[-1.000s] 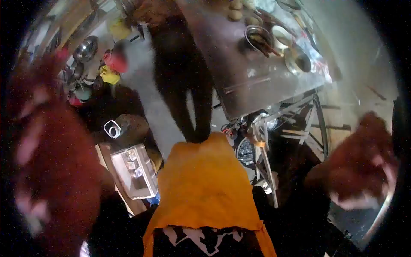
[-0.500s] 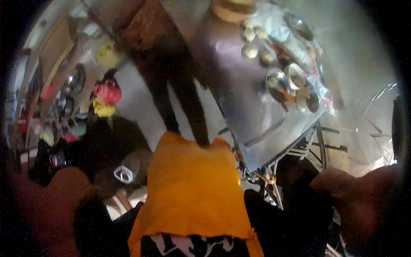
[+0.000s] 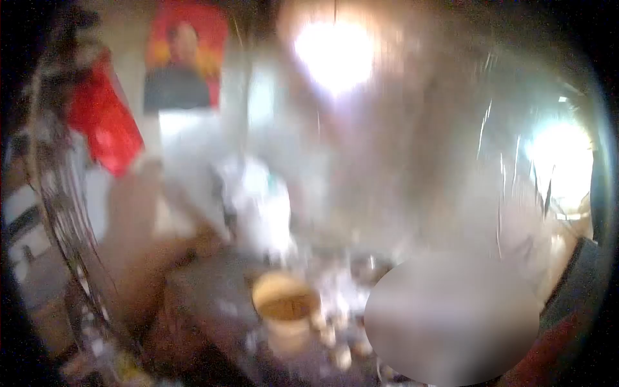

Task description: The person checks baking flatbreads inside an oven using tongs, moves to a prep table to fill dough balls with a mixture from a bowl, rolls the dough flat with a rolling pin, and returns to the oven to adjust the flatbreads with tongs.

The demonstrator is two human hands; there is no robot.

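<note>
Neither of my hands appears in the head view, and the picture is smeared by motion. A tan round tub stands on the table at the lower middle, with something brown inside that I cannot make out. Several small pale round things lie to the right of the tub. Behind it is a blurred white bundle. A smooth grey patch covers the lower right and hides what lies there.
A brown-clothed person's figure, badly blurred, is on the left. A red cloth hangs at the upper left beside a red poster. One bright light glares at the top, another bright opening at the right.
The view has swung up from my orange apron and the floor to the wall and lights. The tub has shifted from the top of the picture to the lower middle.
</note>
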